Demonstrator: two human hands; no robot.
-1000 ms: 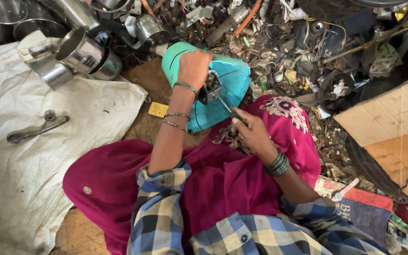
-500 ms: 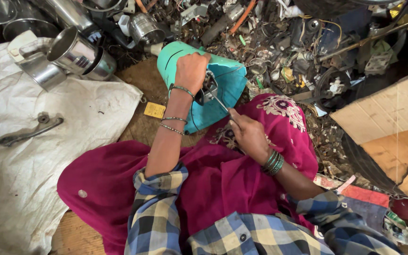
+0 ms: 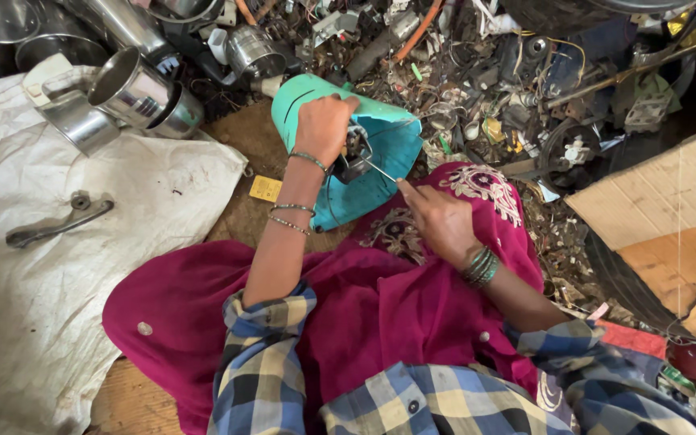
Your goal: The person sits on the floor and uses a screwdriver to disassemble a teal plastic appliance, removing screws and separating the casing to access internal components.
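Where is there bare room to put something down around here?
Free: the white sack cloth, between the grey metal handle and the magenta skirt. Crowded: the steel cups and the scrap heap behind the teal housing.

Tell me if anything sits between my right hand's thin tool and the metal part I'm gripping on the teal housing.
Nothing visible does. The left hand grips the small metal part on the teal housing, and the thin tool in the right hand runs straight to it across open space.
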